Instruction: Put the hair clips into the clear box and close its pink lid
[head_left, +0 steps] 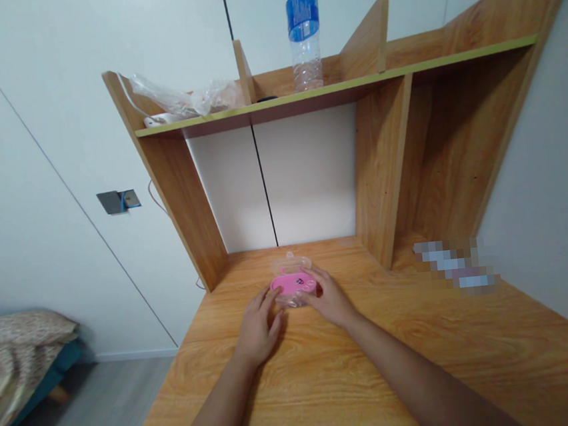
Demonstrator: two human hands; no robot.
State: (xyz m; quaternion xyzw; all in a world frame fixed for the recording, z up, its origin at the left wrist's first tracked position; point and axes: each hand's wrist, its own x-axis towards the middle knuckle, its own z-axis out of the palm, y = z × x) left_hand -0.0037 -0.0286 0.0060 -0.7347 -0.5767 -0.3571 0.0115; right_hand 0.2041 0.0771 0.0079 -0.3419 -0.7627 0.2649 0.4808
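A small clear plastic case with a pink object inside (291, 283) lies on the wooden desk (339, 368), near the back. My left hand (257, 326) rests on the desk with its fingers stretched out, the fingertips touching the case's left side. My right hand (329, 297) lies at the case's right side, fingers curved against it. The case's clear lid looks raised at the back.
A wooden hutch stands on the desk, with a shelf (332, 91) carrying a water bottle (304, 30) and a crumpled plastic bag (187, 98). A blurred item (454, 267) lies at the right. A bed (17, 359) is at the lower left.
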